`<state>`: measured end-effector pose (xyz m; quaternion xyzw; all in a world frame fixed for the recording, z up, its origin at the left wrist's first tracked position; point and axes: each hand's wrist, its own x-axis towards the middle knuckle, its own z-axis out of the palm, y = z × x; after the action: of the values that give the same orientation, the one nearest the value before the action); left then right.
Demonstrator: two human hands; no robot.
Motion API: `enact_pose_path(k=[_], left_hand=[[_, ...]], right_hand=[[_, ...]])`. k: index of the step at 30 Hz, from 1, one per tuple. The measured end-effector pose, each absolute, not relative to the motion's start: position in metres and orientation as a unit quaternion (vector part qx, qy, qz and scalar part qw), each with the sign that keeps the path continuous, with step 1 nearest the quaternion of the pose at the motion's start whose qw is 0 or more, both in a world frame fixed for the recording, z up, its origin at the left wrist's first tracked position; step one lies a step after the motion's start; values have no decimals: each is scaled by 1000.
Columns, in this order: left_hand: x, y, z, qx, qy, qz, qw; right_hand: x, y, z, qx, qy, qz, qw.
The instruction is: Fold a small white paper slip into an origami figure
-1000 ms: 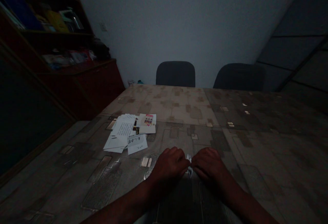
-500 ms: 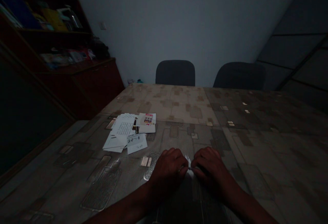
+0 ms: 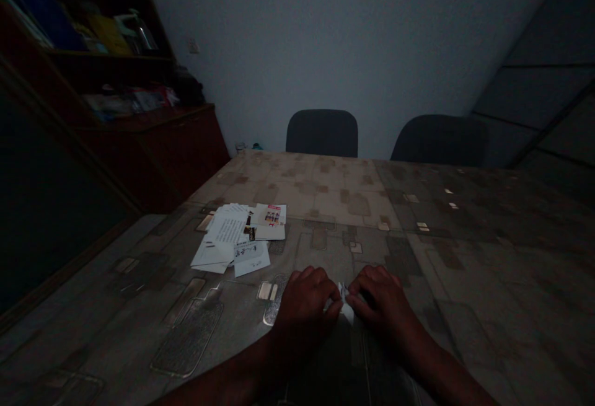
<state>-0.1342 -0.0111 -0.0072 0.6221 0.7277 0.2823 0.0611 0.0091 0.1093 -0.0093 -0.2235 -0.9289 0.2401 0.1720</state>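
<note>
Close to the table's near edge, my left hand and my right hand are side by side with curled fingers. Both pinch a small piece of white paper between them. Its lower corner points toward me, and a crumpled or folded bit shows above the thumbs; the rest is hidden by my fingers. Beyond my left hand lies a loose pile of white paper cards, some printed with dark writing. One card at its right has a red and coloured print.
The table wears a patterned, shiny cover. Two dark chairs stand at its far side against a pale wall. A dark red cabinet with loaded shelves fills the left. The room is dim.
My fingers have shifted slightly on the paper, and more of its white lower corner shows. The whole view has moved a little; the card pile lies as before.
</note>
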Motion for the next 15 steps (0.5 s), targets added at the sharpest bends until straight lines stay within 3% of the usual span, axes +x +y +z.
enact_pose_path(k=[15], left_hand=[[-131,-32,-7,752,647,102,-75]], right_hand=[[7,107,-9,-260,-924,226,167]])
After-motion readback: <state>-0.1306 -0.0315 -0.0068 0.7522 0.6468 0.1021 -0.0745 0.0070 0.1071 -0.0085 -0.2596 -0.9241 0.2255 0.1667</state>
